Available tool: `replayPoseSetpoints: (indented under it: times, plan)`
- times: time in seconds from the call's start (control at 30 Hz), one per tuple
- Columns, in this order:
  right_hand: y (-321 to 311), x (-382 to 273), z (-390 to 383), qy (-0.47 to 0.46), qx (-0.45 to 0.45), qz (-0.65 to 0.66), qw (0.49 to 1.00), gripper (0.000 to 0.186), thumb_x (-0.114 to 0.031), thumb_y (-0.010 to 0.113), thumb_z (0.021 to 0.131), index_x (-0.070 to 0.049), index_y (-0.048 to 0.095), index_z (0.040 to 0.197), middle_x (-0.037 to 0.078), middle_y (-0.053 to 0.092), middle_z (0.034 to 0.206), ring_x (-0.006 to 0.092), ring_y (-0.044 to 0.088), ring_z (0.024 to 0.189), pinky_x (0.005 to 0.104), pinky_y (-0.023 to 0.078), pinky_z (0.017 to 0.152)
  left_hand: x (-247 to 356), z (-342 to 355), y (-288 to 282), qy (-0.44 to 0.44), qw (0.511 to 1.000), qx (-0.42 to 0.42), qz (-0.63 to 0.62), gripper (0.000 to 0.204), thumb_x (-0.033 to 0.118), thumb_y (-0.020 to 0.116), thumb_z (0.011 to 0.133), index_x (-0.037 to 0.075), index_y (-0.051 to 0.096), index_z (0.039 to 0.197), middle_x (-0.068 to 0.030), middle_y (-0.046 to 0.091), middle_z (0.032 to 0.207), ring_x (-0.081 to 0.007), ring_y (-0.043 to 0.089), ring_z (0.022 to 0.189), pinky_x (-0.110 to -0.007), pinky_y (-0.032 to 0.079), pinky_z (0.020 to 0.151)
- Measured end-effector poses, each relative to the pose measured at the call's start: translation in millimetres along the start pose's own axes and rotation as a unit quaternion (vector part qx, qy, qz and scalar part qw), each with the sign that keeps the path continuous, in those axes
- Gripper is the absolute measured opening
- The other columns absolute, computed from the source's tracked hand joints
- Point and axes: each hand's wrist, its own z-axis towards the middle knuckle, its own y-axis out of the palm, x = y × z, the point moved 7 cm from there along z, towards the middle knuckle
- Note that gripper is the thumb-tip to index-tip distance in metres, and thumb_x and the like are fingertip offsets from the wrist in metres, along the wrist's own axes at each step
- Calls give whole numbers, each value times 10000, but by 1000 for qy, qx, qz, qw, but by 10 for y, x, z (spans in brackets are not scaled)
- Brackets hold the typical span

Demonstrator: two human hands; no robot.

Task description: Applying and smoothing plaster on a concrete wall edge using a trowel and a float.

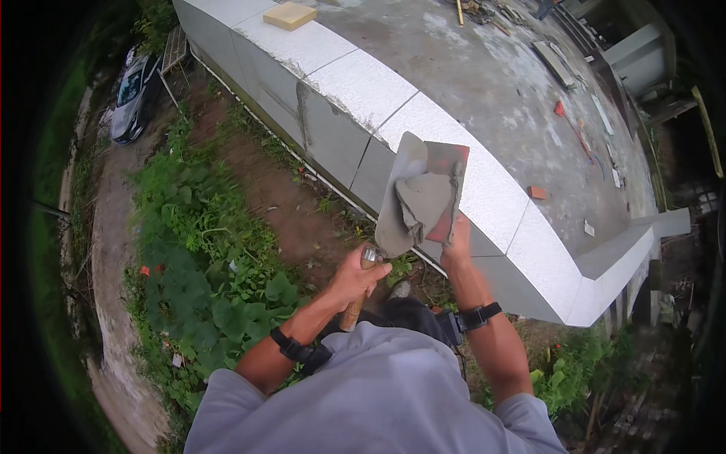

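Note:
My left hand (355,276) grips the wooden handle of a metal trowel (391,219), whose broad blade rises beside a lump of wet grey mortar (425,197). The mortar lies on a flat board with a reddish face (446,151), held up by my right hand (456,244), whose fingers are closed on its lower part. Both tools are raised in front of my body, over the pale stone-capped wall (529,250) that curves across the view.
A beige block (290,17) rests on the wall top. On the concrete deck (499,91) lie a brick (537,193), a red-headed tool (560,109) and loose planks. Leafy plants (219,295) and dirt border the wall's foot; a car (130,102) stands at left.

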Motion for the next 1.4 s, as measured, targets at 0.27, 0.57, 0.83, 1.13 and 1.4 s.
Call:
replayPoseSetpoints:
  times: [0.27, 0.57, 0.83, 1.13, 1.4]
  plan:
    - [-95, -21, 29, -40, 118, -136, 983, 259, -240, 648, 925, 17, 643, 965, -3, 603, 807, 71, 518, 712, 262, 435, 627, -94, 11, -37, -6, 999, -9, -53, 282, 119, 704, 899, 66, 483, 1065, -5, 523, 762, -92, 522, 567, -275, 444, 509]
    - [450, -618, -300, -205, 6, -80, 975, 665, -41, 604, 837, -77, 371, 1459, 22, 526, 907, 86, 508, 752, 243, 442, 629, -186, -82, -31, -105, 983, -52, -144, 214, 140, 693, 917, 88, 489, 956, 16, 502, 704, -73, 497, 553, -254, 403, 485]
    - [597, -616, -400, -252, 9, -136, 958, 758, 10, 585, 822, -71, 293, 1517, 23, 491, 892, 99, 485, 740, 248, 455, 662, -56, -158, 66, -124, 971, -86, -188, 210, 167, 690, 929, 103, 493, 892, 37, 473, 645, -64, 460, 494, -241, 370, 449]
    - [349, 27, -431, -232, 12, -182, 955, 711, 20, 580, 825, -34, 324, 1486, 65, 487, 1014, 117, 500, 837, 270, 480, 745, 175, -120, -166, -86, 985, -28, -144, 195, 142, 688, 918, 97, 498, 906, 31, 481, 630, -69, 455, 479, -253, 374, 446]
    - [-296, -850, -599, -115, -57, -126, 984, 590, -65, 681, 797, -5, 461, 1342, 36, 565, 818, 148, 596, 734, 316, 514, 710, 154, -98, -716, -61, 998, -6, -27, 218, 124, 721, 882, 73, 513, 924, 25, 499, 655, -68, 471, 492, -247, 371, 454]
